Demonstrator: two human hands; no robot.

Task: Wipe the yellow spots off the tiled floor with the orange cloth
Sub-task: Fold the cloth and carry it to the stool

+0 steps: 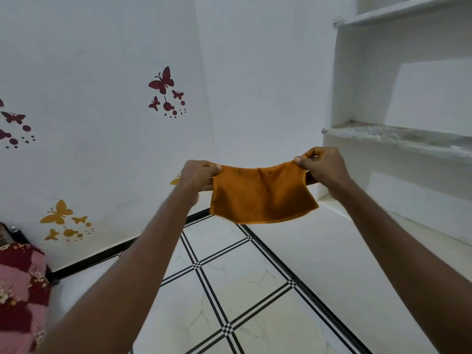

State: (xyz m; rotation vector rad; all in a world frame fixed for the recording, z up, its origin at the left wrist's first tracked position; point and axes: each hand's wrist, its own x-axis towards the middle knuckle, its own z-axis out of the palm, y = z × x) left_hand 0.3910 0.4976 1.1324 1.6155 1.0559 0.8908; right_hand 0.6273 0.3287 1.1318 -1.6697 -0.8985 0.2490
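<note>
The orange cloth [260, 196] hangs spread out in the air in front of me, well above the floor. My left hand [199, 175] pinches its upper left corner and my right hand [320, 164] pinches its upper right corner, stretching the top edge between them. Below lies the white tiled floor [229, 290] with black line borders. I see no clear yellow spots on the visible tiles; a faint yellowish tint shows on one tile near the middle.
White walls with maroon butterfly stickers [163, 83] and yellow butterfly stickers [60, 215] meet in a corner ahead. Built-in white shelves [398, 139] stand at the right. A bed with a pink and maroon floral cover [20, 290] sits at the lower left.
</note>
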